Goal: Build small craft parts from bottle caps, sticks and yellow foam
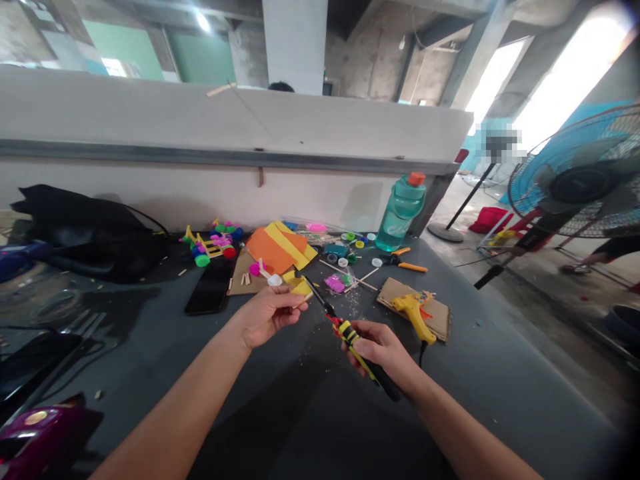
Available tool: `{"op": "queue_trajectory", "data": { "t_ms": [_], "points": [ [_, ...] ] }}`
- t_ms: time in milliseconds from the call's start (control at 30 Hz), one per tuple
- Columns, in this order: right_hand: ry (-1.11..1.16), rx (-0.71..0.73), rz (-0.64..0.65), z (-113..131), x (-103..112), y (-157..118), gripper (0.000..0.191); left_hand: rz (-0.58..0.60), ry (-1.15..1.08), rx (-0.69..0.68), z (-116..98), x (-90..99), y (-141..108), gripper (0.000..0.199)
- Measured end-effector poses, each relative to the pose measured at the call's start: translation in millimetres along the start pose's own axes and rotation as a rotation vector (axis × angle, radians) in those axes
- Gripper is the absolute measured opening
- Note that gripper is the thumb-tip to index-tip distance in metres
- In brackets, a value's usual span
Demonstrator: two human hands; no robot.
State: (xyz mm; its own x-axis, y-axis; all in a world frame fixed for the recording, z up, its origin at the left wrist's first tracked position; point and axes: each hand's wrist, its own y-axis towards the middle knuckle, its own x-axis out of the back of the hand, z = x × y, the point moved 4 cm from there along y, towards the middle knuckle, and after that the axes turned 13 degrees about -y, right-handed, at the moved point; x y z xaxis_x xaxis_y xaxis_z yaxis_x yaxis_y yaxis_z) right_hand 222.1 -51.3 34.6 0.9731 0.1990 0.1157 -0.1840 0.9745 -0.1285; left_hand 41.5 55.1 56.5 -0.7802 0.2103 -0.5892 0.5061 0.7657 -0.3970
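My left hand (274, 316) pinches a small yellow piece (300, 287) between thumb and fingers. My right hand (373, 348) is wrapped round the yellow and black handle of a tool (353, 337) with a red part near its dark, thin front end. That front end points up and left, close beside the yellow piece; whether they touch is hard to tell. Beyond my left hand, orange sheets (267, 250) and yellow strips lie on brown cardboard (240, 277). A yellow glue gun (416, 315) rests on another cardboard piece (443, 319) to the right.
A black phone (207, 287) and a colourful wheeled model (207, 247) are at left. Bottle caps, sticks and a pink bag (335, 283) lie behind my hands, near orange-handled pliers (411, 267) and a teal bottle (399, 217). A fan (575, 183) stands at right.
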Motion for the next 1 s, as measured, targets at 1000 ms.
{"op": "queue_trajectory", "data": {
  "t_ms": [1000],
  "points": [
    [-0.960, -0.078, -0.505, -13.1, 38.2, 13.0, 0.042, -0.029, 0.056, -0.166, 59.6, 16.3, 22.6, 0.016]
  ]
}}
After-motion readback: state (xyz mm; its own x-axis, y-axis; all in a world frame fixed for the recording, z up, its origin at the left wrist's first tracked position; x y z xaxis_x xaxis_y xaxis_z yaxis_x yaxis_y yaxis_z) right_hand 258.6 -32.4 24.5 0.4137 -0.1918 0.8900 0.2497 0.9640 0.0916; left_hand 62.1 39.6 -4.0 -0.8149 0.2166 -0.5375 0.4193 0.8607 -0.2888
